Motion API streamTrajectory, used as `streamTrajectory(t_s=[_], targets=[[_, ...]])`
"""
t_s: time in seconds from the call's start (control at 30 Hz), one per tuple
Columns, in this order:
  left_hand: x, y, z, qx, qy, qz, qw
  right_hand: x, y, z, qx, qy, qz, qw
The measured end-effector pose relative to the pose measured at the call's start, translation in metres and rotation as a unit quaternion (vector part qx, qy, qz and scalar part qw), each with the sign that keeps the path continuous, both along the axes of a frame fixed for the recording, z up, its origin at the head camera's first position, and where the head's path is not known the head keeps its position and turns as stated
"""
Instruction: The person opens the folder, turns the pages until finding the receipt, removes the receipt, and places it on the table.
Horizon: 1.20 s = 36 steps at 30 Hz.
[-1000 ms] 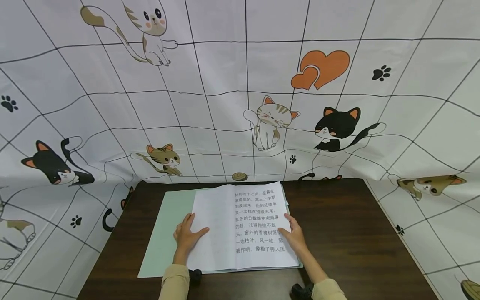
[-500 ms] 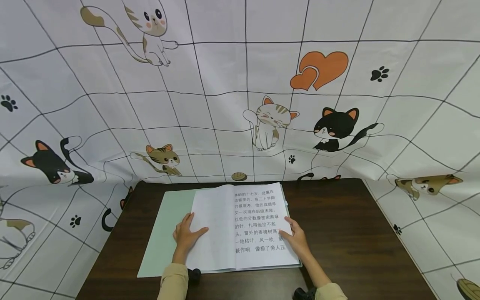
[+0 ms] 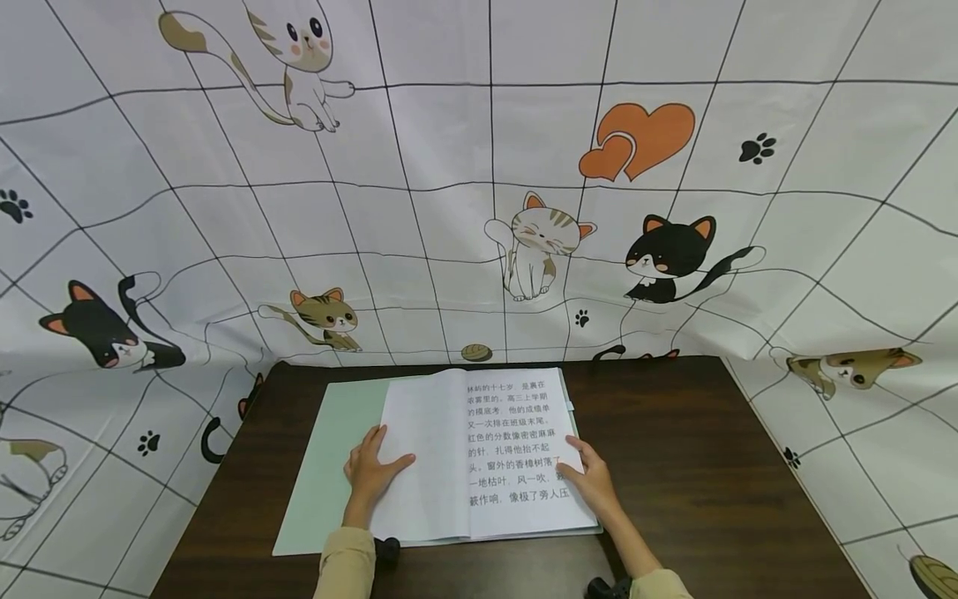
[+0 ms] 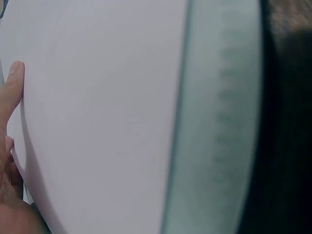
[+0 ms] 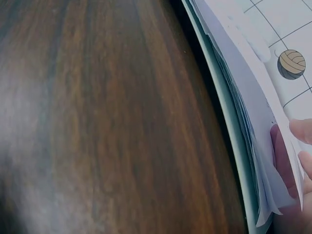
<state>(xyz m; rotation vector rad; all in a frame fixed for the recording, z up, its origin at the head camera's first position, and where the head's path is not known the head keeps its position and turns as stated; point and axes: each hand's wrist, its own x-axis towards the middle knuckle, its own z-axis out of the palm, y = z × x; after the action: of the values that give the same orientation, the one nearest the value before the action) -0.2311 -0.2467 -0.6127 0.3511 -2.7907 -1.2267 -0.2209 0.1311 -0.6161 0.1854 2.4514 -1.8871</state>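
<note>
A dark brown wood-grain tabletop (image 3: 696, 457) is enclosed at the back and on both sides by white sheeting (image 3: 434, 150) that is crossed by a wavy grid of black lines. The sheeting is decorated with cartoon cats (image 3: 669, 262), some of them tilted sideways on the side panels, along with interlocked orange hearts (image 3: 659, 133), black paw prints (image 3: 758, 148) and balls of yarn (image 3: 476, 353). A pale sheen is seen on the tabletop in front of the work.

An open booklet (image 3: 470, 466) is placed at the middle of the table, its top near the back edge. A pale green cover (image 3: 314, 491) is exposed in a broad strip along its left side. The left page is blank; the right page is filled with large printed Chinese characters.

The booklet's left edge is held by the left hand (image 3: 370, 476), with the thumb spread on the blank page. The right edge is pinched by the right hand (image 3: 590, 478); in the right wrist view, paper is clamped between thumb and fingers. Beige sleeves (image 3: 347, 564) are worn, and black objects (image 3: 387, 551), partly hidden, are seen beside the wrists.
</note>
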Motion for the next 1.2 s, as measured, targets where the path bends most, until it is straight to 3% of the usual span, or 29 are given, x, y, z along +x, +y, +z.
streamTrajectory(t_s=[0.3,0.6,1.2], targets=[[0.000,0.001,0.003,-0.003,0.002,0.004,1.0000,0.003,0.000,0.005,-0.051,-0.016,0.001,0.9986],[0.002,0.001,0.002,0.000,-0.004,0.003,1.0000,0.017,-0.001,0.012,-0.070,-0.041,-0.010,0.9966],[-0.001,0.001,-0.004,-0.011,-0.002,-0.003,0.9999,0.023,-0.002,0.034,-0.064,0.013,0.011,0.9978]])
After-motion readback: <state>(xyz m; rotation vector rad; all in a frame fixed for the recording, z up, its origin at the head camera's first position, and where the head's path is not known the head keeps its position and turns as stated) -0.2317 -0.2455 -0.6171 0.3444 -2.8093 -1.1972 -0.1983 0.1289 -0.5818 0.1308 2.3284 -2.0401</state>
